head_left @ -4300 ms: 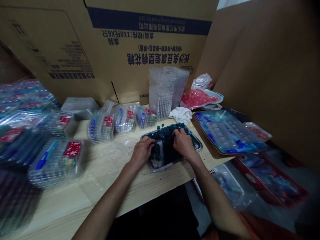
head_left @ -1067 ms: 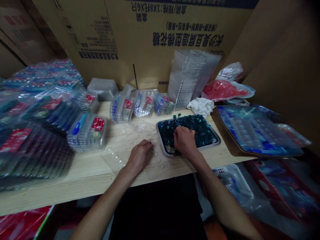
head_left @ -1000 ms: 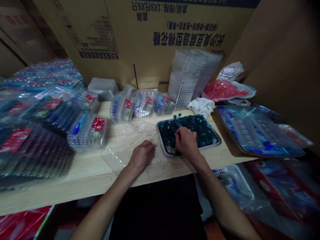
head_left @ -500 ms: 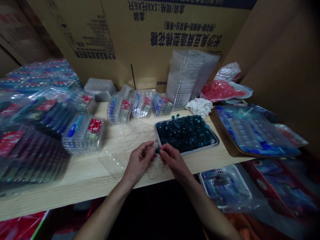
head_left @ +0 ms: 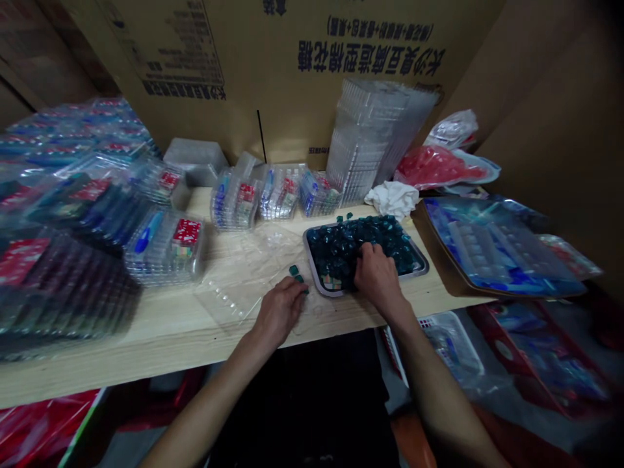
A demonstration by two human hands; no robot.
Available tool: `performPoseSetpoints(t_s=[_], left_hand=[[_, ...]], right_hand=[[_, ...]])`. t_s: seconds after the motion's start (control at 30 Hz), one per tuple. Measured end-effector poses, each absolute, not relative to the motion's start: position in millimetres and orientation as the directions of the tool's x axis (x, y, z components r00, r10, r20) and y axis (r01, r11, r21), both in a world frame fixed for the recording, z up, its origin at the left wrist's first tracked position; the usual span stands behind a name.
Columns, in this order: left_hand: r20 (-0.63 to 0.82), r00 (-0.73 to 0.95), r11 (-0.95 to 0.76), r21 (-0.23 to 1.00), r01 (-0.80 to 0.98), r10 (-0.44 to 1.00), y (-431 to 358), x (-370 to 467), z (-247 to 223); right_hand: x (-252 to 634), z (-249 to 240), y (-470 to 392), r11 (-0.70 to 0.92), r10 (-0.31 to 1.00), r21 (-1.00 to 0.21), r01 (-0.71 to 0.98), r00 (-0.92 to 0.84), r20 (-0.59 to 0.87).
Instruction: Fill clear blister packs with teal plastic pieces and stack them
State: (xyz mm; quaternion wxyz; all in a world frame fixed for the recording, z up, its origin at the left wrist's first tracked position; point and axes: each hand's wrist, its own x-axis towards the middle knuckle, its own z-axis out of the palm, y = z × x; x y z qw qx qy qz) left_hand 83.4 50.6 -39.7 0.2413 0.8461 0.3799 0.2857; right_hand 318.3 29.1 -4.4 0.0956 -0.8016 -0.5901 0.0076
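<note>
On the wooden table a grey-rimmed tray (head_left: 316,283) holds a heap of small, shiny dark teal pieces (head_left: 341,246), gem-like in look. My right hand (head_left: 377,276) reaches into its near side, fingers curled down among the pieces, their tips hidden. Left of the tray my left hand (head_left: 281,307) pinches a small dark green piece (head_left: 302,285) at its fingertips. Another green piece (head_left: 293,270) lies just beyond it. A thin clear plastic blister tray (head_left: 229,300) lies flat beside my left hand.
Stacked clear packs with blue pens and red cards (head_left: 163,247) fill the left. Behind stand smaller packs (head_left: 236,201) and a tall stack of clear trays (head_left: 358,143). A white crumpled cloth (head_left: 392,198) and a carton with blue plastic (head_left: 487,240) are at right.
My right hand has left my left hand's side and moved right into the tray of teal pieces. Green pieces now show at my left fingertips. The view has shifted slightly.
</note>
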Motion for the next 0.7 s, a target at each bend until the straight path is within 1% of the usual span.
performPoseSetpoints(t_s=[0.1, 0.2, 0.33, 0.43, 0.5, 0.6, 0.63, 0.7], left_hand=[[0.397, 0.577, -0.691, 0.529, 0.492, 0.714, 53.9, 89.3, -47.8], [0.444, 0.571, -0.722, 0.475, 0.503, 0.691, 57.8, 92.8, -50.3], [0.43, 0.589, -0.728, 0.448, 0.519, 0.684, 58.4, 95.1, -49.5], [0.423, 0.576, -0.714, 0.461, 0.527, 0.699, 52.7, 91.8, -52.0], [0.439, 0.551, -0.704, 0.461, 0.54, 0.71, 46.6, 87.0, -56.3], [0.476, 0.549, -0.725, 0.404, 0.558, 0.687, 37.9, 78.5, -62.5], [0.486, 0.553, -0.734, 0.392, 0.554, 0.677, 36.0, 76.2, -62.7], [0.51, 0.525, -0.73, 0.414, 0.544, 0.681, 33.9, 74.3, -57.7]], right_hand=[[317.4, -8.1, 28.3, -0.321, 0.937, -0.229, 0.919, 0.343, 0.065], [318.7, -10.3, 26.1, -0.366, 0.921, -0.254, 0.895, 0.387, 0.04], [323.4, -11.6, 26.4, -0.349, 0.925, -0.284, 0.893, 0.376, 0.046], [326.1, -12.2, 27.0, -0.336, 0.923, -0.322, 0.885, 0.377, 0.073], [326.3, -12.6, 26.6, -0.34, 0.92, -0.315, 0.886, 0.383, 0.086], [327.8, -13.2, 27.0, -0.325, 0.928, -0.275, 0.905, 0.361, 0.093], [329.5, -13.2, 27.7, -0.313, 0.931, -0.278, 0.908, 0.352, 0.102], [334.2, -13.1, 29.7, -0.279, 0.925, -0.343, 0.897, 0.347, 0.155]])
